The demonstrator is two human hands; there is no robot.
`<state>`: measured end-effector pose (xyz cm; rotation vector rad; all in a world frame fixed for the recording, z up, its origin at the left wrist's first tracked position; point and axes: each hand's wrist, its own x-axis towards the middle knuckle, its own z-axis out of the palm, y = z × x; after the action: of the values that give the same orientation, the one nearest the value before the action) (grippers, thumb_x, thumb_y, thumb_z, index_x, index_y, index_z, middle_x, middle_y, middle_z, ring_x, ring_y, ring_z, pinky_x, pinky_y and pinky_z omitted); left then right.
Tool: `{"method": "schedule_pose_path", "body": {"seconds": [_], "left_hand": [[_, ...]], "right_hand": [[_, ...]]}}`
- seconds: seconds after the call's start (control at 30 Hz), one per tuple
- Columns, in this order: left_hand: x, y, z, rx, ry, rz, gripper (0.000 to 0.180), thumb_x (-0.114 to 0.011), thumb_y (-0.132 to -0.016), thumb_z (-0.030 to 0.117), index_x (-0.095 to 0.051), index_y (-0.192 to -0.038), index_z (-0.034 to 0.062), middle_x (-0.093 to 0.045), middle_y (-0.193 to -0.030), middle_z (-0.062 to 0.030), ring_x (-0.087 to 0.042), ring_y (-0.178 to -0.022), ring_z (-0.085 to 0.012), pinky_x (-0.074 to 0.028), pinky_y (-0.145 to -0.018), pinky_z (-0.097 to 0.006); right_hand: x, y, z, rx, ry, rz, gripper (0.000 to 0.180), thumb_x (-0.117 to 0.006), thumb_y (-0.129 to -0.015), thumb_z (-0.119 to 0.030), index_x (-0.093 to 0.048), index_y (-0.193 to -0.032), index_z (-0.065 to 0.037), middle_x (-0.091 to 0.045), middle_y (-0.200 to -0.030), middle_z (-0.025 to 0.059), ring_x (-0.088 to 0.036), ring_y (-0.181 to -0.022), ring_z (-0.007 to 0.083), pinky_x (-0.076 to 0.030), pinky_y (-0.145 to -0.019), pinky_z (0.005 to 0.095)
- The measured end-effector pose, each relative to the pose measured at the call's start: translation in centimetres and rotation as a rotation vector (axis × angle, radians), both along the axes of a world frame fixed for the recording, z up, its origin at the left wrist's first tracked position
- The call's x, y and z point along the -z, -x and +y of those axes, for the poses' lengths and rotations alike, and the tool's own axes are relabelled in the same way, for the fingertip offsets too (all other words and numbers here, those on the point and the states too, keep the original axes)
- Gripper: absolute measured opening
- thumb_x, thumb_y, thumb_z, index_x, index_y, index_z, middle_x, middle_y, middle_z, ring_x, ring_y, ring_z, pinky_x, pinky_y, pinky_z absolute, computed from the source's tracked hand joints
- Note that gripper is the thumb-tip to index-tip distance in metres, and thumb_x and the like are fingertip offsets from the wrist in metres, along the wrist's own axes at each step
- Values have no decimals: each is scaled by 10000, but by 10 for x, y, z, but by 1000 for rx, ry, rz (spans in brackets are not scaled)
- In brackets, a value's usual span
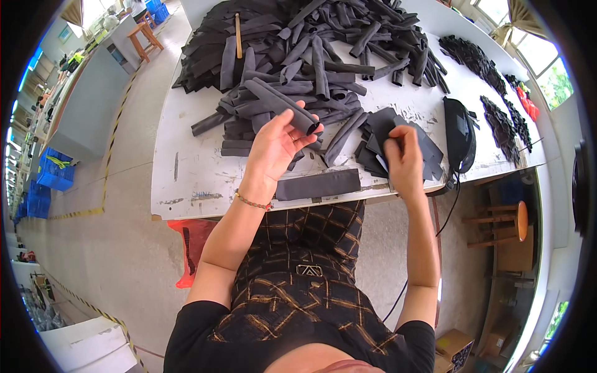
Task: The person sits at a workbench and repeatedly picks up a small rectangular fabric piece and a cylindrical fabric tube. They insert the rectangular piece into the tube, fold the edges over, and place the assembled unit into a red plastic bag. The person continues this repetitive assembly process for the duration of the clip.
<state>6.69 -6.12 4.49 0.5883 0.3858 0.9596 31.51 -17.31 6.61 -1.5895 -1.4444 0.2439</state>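
A long white worktable (186, 168), scuffed and marked, fills the middle of the view, and most of its far half is buried under a big heap of dark grey rolled fabric tubes (311, 56), with a wooden-handled tool (238, 36) lying on top of the pile near its left end. To the right sit smaller piles of black fabric scraps (476, 59) and a black rounded pouch-like object (460, 133) with a cable running off the table edge. Just beside the right hand lies a stack of flat dark grey fabric pieces (429, 149), and at the near edge, between the two forearms, rests a flat dark grey rectangular fabric strip (318, 184). The left hand (273, 149) is raised above the table, fingers closed around one dark grey fabric tube (283, 104), gripping its near end so that it slants up and leftwards. The right hand (404, 158) pinches a flat piece at the edge of the stack.
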Motion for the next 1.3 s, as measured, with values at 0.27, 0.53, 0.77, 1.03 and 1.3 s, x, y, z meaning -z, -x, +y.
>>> {"method": "schedule_pose_path", "body": {"seconds": [0.27,0.53,0.77,1.03,1.3], "left_hand": [[-2,-12,5,-116,35,-18,228,-619,-978,135,-628,-1037,-85,-683,-1028,-221,-701,-966,-324,-623,-844,-417],[-5,-20,-1,-61,5,113,235,-616,-981,157,-645,-1090,-49,-694,-1071,-185,-701,-1002,-275,-615,-862,-375],[-4,-19,-6,3,2,106,248,-626,-971,136,-630,-1153,-32,-694,-1096,-180,-703,-1004,-246,-624,-835,-359],[-6,-23,-15,-43,-44,102,262,-658,-948,120,-630,-1160,-30,-697,-1096,-181,-702,-998,-242,-623,-812,-347],[1,-41,-42,-310,-293,96,321,-649,-932,26,-567,-1239,-21,-687,-1135,-156,-671,-1038,-212,-562,-922,-352]], "right_hand": [[-5,45,-12,-225,-152,-407,446,-745,-814,-71,-537,-1207,-34,-590,-1053,164,-573,-935,334,-453,-807,408],[-12,58,-3,-164,-312,-626,440,-692,-788,-8,-620,-1221,-38,-614,-1015,55,-580,-897,245,-442,-802,391],[-18,57,0,-94,-335,-775,471,-658,-714,-29,-650,-1184,-36,-606,-1004,54,-582,-895,229,-460,-839,387],[-20,57,-2,-85,-370,-849,500,-649,-707,-35,-636,-1206,6,-611,-1030,66,-584,-907,234,-462,-843,390],[-3,83,4,-53,-360,-616,550,-707,-819,-48,-510,-1331,-4,-588,-1097,114,-564,-898,287,-435,-792,416]]}}
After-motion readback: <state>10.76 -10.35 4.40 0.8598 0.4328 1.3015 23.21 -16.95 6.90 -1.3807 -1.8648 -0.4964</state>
